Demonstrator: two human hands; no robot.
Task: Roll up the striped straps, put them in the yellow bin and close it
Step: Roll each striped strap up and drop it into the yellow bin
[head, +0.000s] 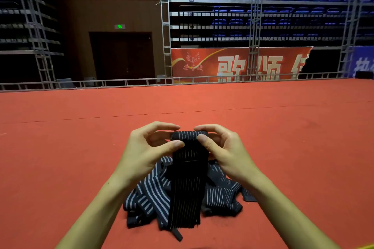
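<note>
Our left hand [149, 147] and right hand [220, 145] pinch the rolled top of one striped strap [189, 168] between them — its tail hangs toward us over the loose heap of straps [149, 194]. We should keep the edges aligned, rolling tightly.

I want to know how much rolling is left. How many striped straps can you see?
At least 2, exact count unclear: one dark striped elastic strap pinched at its top between the left hand and right hand, and a tangled pile of blue-and-white striped straps beneath, overlapping.
</note>
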